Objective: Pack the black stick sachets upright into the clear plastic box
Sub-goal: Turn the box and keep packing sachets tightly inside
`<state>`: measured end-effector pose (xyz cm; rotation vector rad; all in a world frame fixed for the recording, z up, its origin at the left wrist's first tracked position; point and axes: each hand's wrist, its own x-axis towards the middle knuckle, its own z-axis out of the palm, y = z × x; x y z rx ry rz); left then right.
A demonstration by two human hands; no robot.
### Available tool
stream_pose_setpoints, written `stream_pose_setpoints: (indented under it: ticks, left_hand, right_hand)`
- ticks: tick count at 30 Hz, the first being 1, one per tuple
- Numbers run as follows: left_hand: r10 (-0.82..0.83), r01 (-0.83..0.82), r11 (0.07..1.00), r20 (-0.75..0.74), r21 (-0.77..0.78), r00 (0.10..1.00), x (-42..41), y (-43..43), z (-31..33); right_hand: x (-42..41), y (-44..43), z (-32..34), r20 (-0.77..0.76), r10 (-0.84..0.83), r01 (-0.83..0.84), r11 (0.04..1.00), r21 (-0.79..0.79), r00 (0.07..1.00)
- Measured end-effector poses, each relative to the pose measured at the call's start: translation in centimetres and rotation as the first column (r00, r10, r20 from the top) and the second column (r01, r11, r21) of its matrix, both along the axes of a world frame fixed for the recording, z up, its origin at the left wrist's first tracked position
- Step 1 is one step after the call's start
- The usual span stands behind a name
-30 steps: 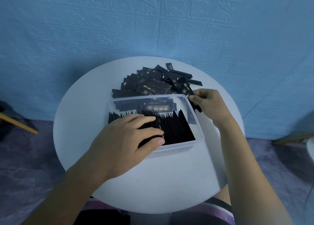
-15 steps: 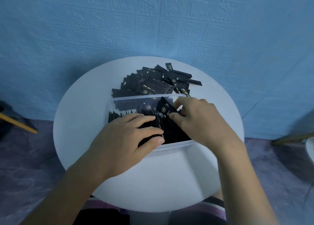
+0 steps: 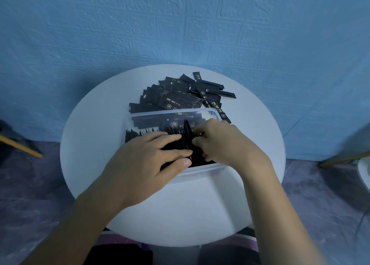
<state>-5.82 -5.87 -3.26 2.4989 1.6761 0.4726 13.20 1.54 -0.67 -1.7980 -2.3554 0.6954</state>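
Since 0.5 s ago the R hand [image 3: 224,142] has swung its sachet [image 3: 187,127] from tilted to upright, down into the packed row [image 3: 140,134] inside the clear plastic box [image 3: 202,169], approx. mid-box. R fingers are curled, pinching it. L hand [image 3: 148,162] lies flat on the row, fingers straight, thumb by the box's near wall. Loose pile [image 3: 180,96] sits just behind the box, all on a white table [image 3: 96,136].

Round white table [image 3: 96,144] is sitting mid-frame, carrying a clear plastic box [image 3: 200,169] at its centre, with loose black stick sachets [image 3: 180,96] lying piled just above it in frame.
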Motion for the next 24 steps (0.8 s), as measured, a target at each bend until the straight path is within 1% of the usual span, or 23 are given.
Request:
stream_pose_setpoints:
  ticks: [2,8,12,15,18,21,24]
  left_hand:
    - [-0.001,0.001,1.0,-0.001,-0.013,1.0,0.0,0.0,0.0]
    - [-0.002,0.003,1.0,-0.041,0.014,0.999,-0.1,-0.1,0.0]
    - [-0.009,0.009,1.0,-0.056,0.007,0.998,-0.1,0.0,0.0]
    - [-0.013,0.012,1.0,-0.043,-0.007,0.999,-0.1,0.0,0.0]
    - [-0.02,0.019,1.0,-0.042,-0.01,0.999,-0.1,0.1,-0.1]
    - [-0.022,0.022,1.0,-0.051,-0.005,0.998,-0.1,0.1,-0.1]
    - [-0.019,0.019,1.0,-0.049,-0.004,0.999,-0.2,0.1,-0.2]
  right_hand:
    - [-0.3,0.2,0.0,-0.036,-0.002,0.001,0.999,-0.048,0.999]
    - [-0.5,0.2,0.8,-0.103,0.004,-0.02,0.987,-0.157,0.995]
    - [-0.1,0.1,1.1,-0.192,-0.01,-0.036,0.971,-0.236,0.981]
    - [-0.3,0.3,1.0,-0.183,-0.016,-0.03,0.969,-0.246,0.983]
    - [-0.9,1.0,0.6,-0.197,-0.064,0.012,0.966,-0.256,0.978]
    - [-1.3,1.8,0.0,-0.159,-0.026,-0.007,0.979,-0.202,0.987]
    - [-1.3,1.9,0.1,-0.169,0.016,-0.06,0.965,-0.257,0.985]
